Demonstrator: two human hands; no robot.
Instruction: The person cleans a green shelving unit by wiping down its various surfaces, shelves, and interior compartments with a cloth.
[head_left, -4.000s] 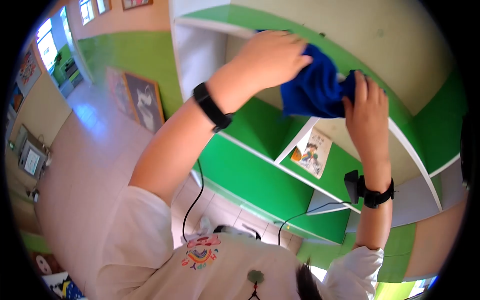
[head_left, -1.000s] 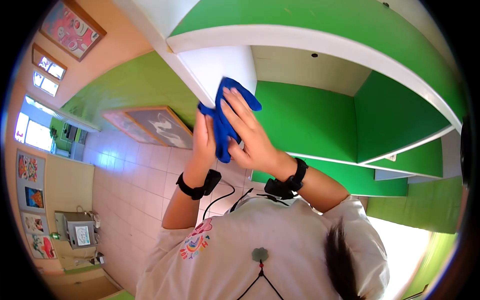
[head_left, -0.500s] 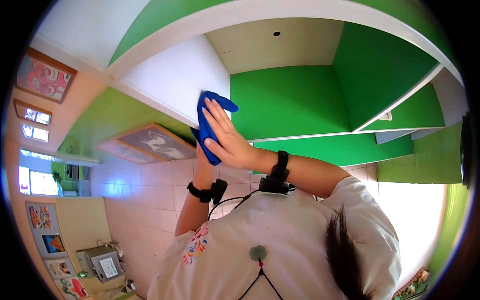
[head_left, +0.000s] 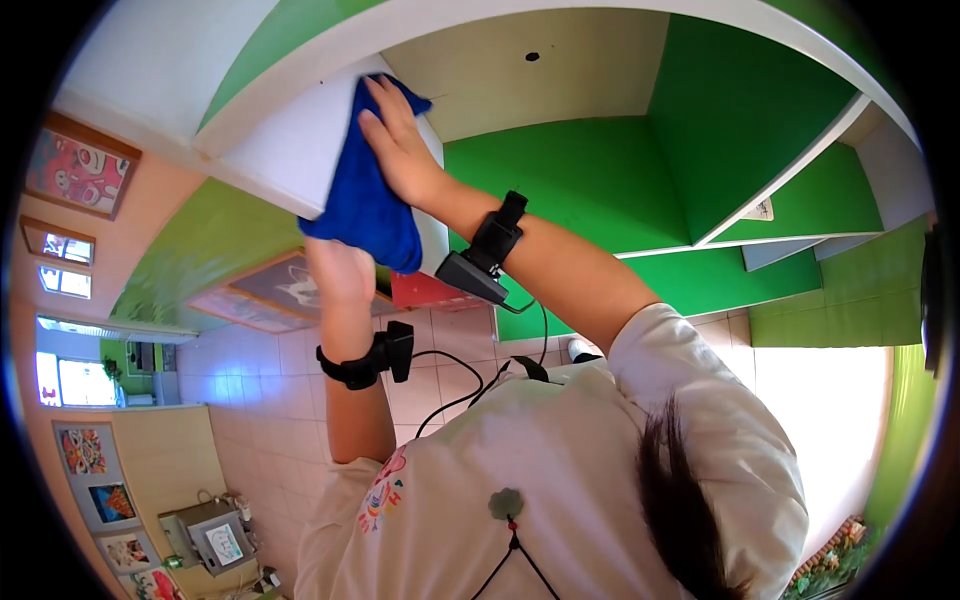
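Observation:
A blue cloth [head_left: 355, 200] is draped over the front edge of a white shelf panel [head_left: 285, 150]. My right hand [head_left: 400, 150] presses the cloth against the panel's face, its fingers extended along the fabric near the upper end. Below the cloth's lower edge, my left hand [head_left: 343, 270] reaches up under the panel's edge. Its fingers are hidden behind the cloth, so its grip does not show. Black straps with small devices sit on both wrists.
Green shelf compartments [head_left: 560, 185] with white edges extend to the right. A framed picture [head_left: 265, 290] is beyond my left hand. Cables [head_left: 465, 365] run from the wrist devices across my front. Pink floor tiles [head_left: 270, 370] show below, and a printer-like machine [head_left: 210, 535] stands at lower left.
My right hand has moved up and left along the panel with the cloth, which is now spread out more. My left hand has shifted left and slightly up.

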